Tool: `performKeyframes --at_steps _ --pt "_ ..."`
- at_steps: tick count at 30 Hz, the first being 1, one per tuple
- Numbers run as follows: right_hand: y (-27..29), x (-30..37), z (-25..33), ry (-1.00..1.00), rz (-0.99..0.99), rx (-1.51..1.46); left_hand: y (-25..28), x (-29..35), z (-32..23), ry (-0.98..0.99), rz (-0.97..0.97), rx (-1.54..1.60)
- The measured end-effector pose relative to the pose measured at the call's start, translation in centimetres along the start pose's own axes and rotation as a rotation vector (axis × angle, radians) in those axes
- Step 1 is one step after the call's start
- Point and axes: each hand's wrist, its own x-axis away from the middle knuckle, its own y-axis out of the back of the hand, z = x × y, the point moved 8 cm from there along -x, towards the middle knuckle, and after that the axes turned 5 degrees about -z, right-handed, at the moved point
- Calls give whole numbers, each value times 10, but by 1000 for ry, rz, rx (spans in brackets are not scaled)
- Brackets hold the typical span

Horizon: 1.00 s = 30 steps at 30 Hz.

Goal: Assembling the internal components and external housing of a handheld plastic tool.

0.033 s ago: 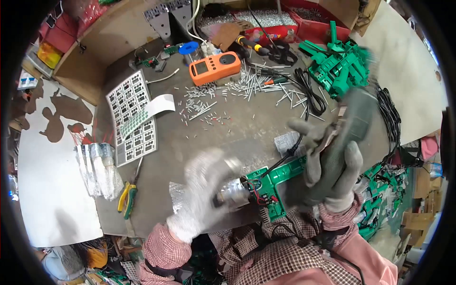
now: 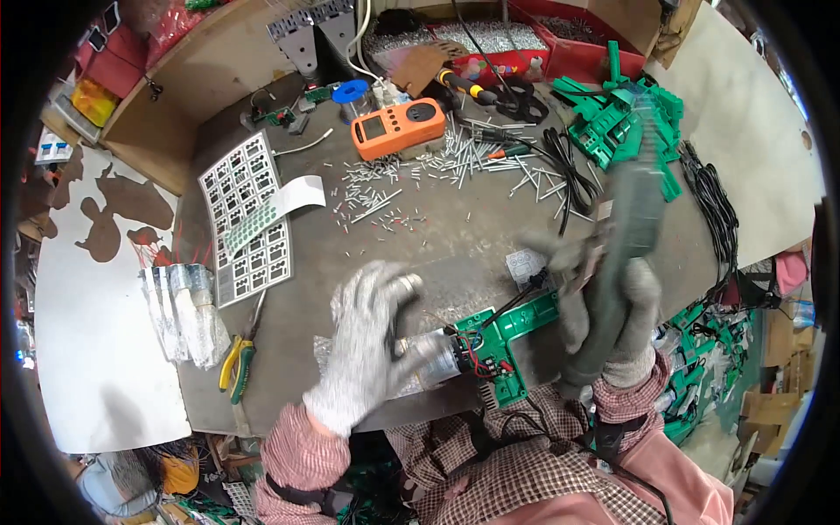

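My right hand (image 2: 636,302), in a grey glove, is wrapped round a long dark grey-green handheld power tool (image 2: 632,210). Motion smears the tool, so its tip and exact kind are unclear. Below and left of it lies an opened green plastic housing half (image 2: 525,321) with red and black wires and a black cord inside. A cylindrical motor (image 2: 437,354) in clear wrap joins the housing's left end. My left hand (image 2: 363,337), in a white glove, hovers by the motor with its fingers apart; whether the thumb touches the wrap I cannot tell.
Loose metal pins and screws (image 2: 464,157) litter the bench around an orange meter (image 2: 398,129). Green housings (image 2: 626,122) are heaped at the far right beside a coiled black cable (image 2: 713,206). Pliers (image 2: 241,354) and a label sheet (image 2: 249,219) lie left.
The power tool has swung more upright and slightly left in my right hand. My left hand has shifted a little up and left, and its fingers show more clearly. The housing stays put.
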Motion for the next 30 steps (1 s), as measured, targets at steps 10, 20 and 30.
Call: performKeyframes --at_steps 10,20,30 --pt "-50 27 -39 -692 251 161 -6 6 39 487 -41 404" --pt "11 28 29 53 -185 287 -15 -4 -23 251 25 489" --pt "66 52 24 470 -365 351 -24 1 -42 157 314 131"
